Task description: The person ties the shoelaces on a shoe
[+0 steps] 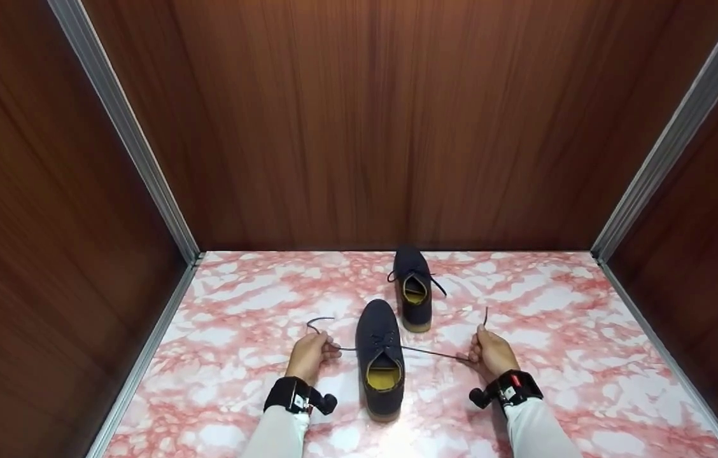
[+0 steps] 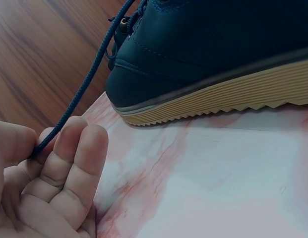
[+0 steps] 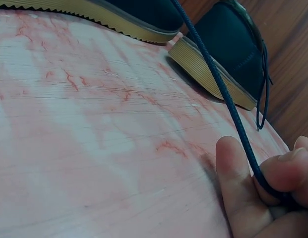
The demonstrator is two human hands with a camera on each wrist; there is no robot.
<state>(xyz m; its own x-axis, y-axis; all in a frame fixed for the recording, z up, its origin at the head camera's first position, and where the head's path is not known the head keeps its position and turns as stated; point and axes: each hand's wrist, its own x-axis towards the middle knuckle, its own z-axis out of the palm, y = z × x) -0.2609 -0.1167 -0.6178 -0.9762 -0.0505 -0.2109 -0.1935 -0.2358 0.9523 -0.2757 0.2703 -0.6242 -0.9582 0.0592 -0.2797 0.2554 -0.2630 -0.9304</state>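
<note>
A dark navy lace-up shoe [image 1: 379, 324] with a yellow insole and tan ridged sole stands upright between my hands, toe pointing away. My left hand [image 1: 309, 357] pinches one end of its shoelace [image 2: 84, 85] between thumb and forefinger, out to the left. On the other side my right hand [image 1: 491, 353] pinches the opposite shoelace end [image 3: 224, 91]. Both laces stretch out sideways from the shoe's eyelets, fairly taut, and a loose tip sticks out beyond each hand. Where the laces meet over the tongue is too small to make out clearly.
A second matching shoe [image 1: 415, 286] stands farther back and slightly right, its laces hanging out to both sides. The surface [image 1: 257, 299] has a pink and white marbled pattern. Brown wood-grain panels [image 1: 391, 127] with metal corner strips [image 1: 136, 140] enclose the back and sides.
</note>
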